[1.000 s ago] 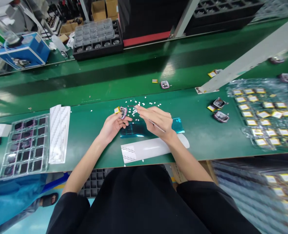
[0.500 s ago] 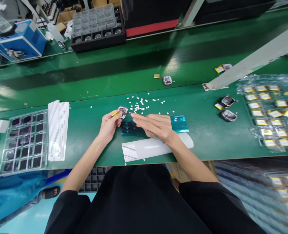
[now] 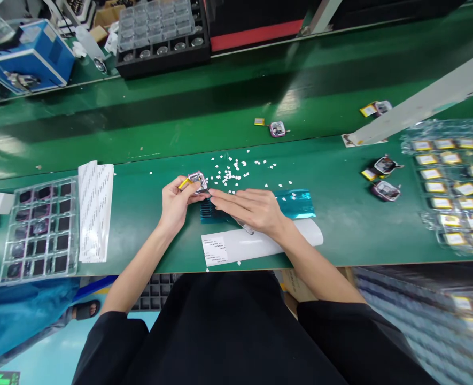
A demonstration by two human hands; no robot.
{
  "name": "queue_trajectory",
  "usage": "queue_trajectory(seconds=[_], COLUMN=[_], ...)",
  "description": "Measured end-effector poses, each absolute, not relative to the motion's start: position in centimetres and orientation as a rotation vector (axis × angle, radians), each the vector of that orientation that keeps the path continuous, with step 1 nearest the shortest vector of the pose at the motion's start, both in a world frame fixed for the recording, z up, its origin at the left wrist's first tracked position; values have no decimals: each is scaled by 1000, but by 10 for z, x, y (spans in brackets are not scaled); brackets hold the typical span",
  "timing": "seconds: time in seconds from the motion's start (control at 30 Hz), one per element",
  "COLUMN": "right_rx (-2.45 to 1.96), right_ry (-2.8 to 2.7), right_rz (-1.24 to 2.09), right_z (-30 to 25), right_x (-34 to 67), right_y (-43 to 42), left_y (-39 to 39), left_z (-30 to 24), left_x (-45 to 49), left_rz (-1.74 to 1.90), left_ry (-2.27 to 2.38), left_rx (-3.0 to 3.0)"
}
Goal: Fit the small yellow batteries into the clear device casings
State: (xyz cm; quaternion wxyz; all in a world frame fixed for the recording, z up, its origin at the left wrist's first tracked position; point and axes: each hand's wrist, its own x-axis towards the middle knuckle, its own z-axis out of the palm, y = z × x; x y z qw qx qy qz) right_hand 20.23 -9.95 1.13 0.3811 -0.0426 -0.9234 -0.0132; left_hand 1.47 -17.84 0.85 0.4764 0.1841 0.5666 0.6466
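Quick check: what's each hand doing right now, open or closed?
Left hand: closed, holding a small open device.
Right hand: closed, holding a slim metal tool.

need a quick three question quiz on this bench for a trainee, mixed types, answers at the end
1. Which hand holds the small square device?
2. True or false: the white sheet lies nearer the person than the blue film.
3. Fill in the blank: as the person sees it, the clear tray lies to the ___ of the printed white strips.

Key: 1. The left hand. 2. True. 3. Left.
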Motion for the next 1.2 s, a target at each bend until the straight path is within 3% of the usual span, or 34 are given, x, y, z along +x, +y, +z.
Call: queue_trajectory(seconds=[0.7, 1.2], right_rx=[-156, -319], right_ry=[-2461, -2357], right_rz=[75, 489], right_z=[7, -4], right_x=[205, 201], right_y=[-102, -108], left_y=[-179, -177], left_z=[5, 9], left_x=[18, 19], left_rz=[1536, 1583], left_ry=[1454, 1450], left_rx=[515, 548])
